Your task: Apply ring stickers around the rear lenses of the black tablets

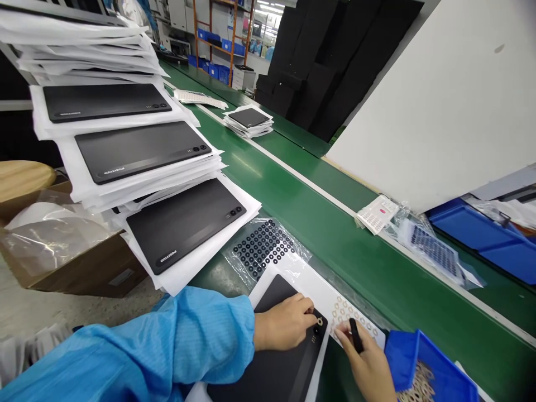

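My left hand point(288, 322) is closed, fingers curled and thumb tip at a small tan ring point(320, 321) by a camera opening of a black tablet back cover point(278, 371). What its pinch holds, if anything, is hidden. A slim black tool point(356, 336) is gripped between the thumb and fingers of my right hand point(368, 357), just right of the cover's corner. Beneath that hand lies a white sheet point(312, 273) with rows of small tan ring stickers point(344, 308). The cover rests on white paper. Beyond it, black rings point(266, 245) sit in rows on clear film.
Tall stacks of black covers point(142, 151) interleaved with white paper rise on the left. A blue bin point(444, 371) of tan pieces stands at lower right. A smaller stack point(250, 118) sits farther along the green bench point(288, 190). A cardboard box point(84, 273) is at left.
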Motion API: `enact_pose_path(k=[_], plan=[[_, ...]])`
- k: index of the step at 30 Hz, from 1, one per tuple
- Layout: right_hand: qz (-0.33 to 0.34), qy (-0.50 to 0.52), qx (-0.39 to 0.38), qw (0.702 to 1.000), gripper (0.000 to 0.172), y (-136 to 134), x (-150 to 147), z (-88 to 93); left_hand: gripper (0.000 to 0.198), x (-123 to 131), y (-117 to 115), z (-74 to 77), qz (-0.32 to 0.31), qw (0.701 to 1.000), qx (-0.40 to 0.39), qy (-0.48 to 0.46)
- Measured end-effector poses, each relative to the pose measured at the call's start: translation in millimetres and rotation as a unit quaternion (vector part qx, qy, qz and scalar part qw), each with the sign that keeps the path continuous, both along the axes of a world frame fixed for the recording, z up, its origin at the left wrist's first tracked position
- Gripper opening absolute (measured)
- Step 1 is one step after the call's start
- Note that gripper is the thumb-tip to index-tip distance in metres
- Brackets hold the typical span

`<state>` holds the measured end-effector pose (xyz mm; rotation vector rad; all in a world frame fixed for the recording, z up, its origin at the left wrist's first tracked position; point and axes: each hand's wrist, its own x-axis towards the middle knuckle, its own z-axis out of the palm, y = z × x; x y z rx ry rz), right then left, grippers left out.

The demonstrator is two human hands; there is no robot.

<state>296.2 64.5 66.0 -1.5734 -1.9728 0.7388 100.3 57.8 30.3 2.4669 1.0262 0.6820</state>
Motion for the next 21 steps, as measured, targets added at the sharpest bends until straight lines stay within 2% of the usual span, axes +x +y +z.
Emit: enact_pose_path(k=[6,10,15,21], plan=[[0.001,-0.016,-0.042,0.999,0.031,13.6,-5.5,-15.9,0.019,1.4,0.3,-2.9,0.006,1.0,0.003,0.011],[0.022,-0.04,-0.062,0.997,0.029,22.7,-8.0,-18.5,0.017,0.7,0.7,-0.6,-0.002,1.0,0.009,0.023],[0.051,-0.035,-0.018,0.998,0.029,23.5,-5.4,-20.1,0.018,0.7,1.6,-1.7,-0.004,1.0,0.011,0.021],[0.037,-0.032,0.005,0.999,0.042,16.0,-9.9,-26.6,0.016,1.9,1.5,-5.5,-0.004,1.0,0.006,0.016]])
